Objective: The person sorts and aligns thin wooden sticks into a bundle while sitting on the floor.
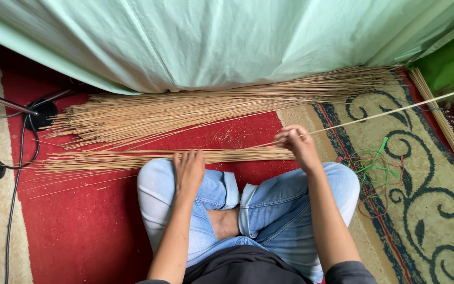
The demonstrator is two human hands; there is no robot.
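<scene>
thin tan stick bundle point(158, 158) flat on carpet

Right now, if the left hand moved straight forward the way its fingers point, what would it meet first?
The left hand already rests on the small stick bundle. Beyond it lies bare red carpet, then probably the large stick pile by the green cloth.

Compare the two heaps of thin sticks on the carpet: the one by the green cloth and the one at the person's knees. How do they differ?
The far heap is larger and looser, fanning out at its left end; the near bundle is slimmer and lies tight and straight. The left hand rests on the near bundle, while the right hand pinches a single stick; no hand touches the far heap. Both are pale tan and lie lengthwise across the red carpet.
</scene>
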